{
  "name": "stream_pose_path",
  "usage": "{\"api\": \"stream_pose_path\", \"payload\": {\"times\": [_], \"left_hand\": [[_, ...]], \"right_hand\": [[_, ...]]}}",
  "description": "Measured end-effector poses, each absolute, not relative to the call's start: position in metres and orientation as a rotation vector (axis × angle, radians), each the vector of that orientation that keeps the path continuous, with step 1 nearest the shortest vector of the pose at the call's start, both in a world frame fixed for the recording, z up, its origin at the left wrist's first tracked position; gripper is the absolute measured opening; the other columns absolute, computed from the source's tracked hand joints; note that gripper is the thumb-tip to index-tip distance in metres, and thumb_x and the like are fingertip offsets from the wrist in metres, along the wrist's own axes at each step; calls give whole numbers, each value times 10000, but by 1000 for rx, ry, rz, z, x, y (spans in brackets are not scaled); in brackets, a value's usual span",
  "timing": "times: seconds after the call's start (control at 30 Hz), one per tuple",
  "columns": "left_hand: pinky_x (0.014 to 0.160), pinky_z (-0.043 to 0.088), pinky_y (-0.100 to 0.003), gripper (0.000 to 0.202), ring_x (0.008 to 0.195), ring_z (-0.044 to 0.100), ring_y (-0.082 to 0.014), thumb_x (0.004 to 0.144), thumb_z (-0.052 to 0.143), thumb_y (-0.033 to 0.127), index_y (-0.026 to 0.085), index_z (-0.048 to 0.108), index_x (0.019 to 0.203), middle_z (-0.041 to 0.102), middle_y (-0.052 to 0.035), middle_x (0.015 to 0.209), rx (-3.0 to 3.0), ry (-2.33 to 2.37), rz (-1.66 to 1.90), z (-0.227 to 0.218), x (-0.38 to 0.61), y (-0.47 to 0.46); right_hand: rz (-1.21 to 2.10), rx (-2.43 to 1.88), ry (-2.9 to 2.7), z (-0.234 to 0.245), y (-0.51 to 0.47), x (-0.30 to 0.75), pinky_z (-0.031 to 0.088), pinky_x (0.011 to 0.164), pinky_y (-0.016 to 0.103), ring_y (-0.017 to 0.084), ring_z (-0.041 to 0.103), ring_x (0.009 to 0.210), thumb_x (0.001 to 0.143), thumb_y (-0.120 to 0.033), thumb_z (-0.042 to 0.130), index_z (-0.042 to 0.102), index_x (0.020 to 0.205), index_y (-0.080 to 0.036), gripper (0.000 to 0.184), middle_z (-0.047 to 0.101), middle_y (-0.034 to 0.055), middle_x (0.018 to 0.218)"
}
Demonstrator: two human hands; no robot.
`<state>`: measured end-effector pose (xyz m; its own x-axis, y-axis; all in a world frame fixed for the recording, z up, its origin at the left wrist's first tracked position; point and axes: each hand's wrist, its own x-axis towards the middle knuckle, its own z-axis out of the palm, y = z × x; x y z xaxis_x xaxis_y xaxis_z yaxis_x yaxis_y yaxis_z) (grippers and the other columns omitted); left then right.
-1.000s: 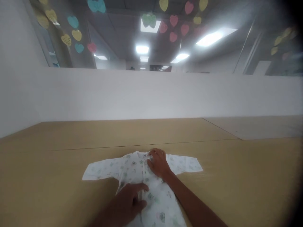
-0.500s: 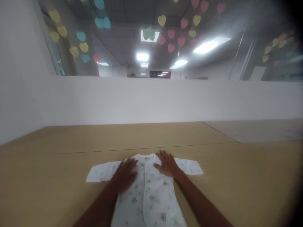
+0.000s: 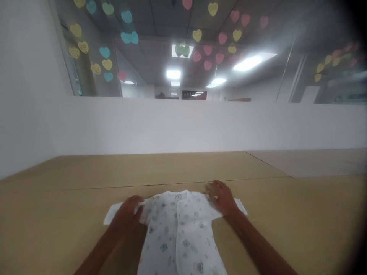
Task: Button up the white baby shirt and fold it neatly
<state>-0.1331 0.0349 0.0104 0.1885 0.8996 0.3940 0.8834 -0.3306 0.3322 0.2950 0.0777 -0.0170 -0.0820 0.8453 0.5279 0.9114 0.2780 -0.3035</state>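
A white baby top [image 3: 186, 229] with a small green and grey print lies flat, front side up, neck pointing away from me. Its sleeves stretch out to both sides, and the lower end runs out of view. Over the left sleeve lies my left hand [image 3: 128, 211], fingers slightly bent and apart, covering the sleeve's middle. My right hand [image 3: 224, 198] rests over the right sleeve near the shoulder, its fingers spread and a little blurred. Neither hand grips the cloth. Both cuffs show beyond the hands.
The top lies on a wood-coloured table [image 3: 286, 221] with a seam across it and a pale panel [image 3: 321, 160] at the back right. Behind stands a white wall [image 3: 177, 126] below a window [image 3: 160, 23] with heart-shaped notes.
Both hands have slid outward from the chest of the top onto its sleeves, left hand leftward and right hand rightward. The view has tilted up slightly.
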Motion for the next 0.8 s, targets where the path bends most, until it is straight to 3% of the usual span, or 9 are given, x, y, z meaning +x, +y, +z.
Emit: {"api": "stream_pose_path", "payload": {"times": [0.13,0.3,0.47,0.6,0.8], "left_hand": [[859,469,-432,285,929,619,-283,882,401,282,174,660,928,689,-120,952,2460,1510,802,26,-46,53],[717,445,-339,277,738,601,-224,862,377,212,190,602,702,660,-77,756,2451,1337,814,9,-4,80],[764,442,-335,243,812,594,-218,890,413,237,190,647,850,663,-65,859,2367,1252,989,-5,-17,78],[740,438,-317,155,771,585,-205,826,538,222,191,680,881,667,-46,831,2349,1188,942,-1,-19,72],[787,438,-329,211,844,602,-212,878,475,211,202,684,852,691,-46,886,2387,1160,865,1,-14,69]], "right_hand": [[220,-1229,-2094,4,77,212,496,861,354,209,627,921,852,-248,498,691,1002,-208,249,691,76,982],[322,-1213,-2095,-6,83,163,462,784,307,206,629,860,741,-110,522,705,919,-219,278,707,51,905],[355,-1033,-2062,-19,85,169,427,728,267,164,599,762,727,-99,504,690,821,-212,236,665,22,787],[427,-1006,-2059,-17,81,176,390,671,237,131,548,686,693,-73,519,664,797,-207,223,615,-7,715],[565,-928,-2068,-8,70,181,343,605,215,101,459,629,816,-136,512,569,793,-195,85,536,-24,697]]}}
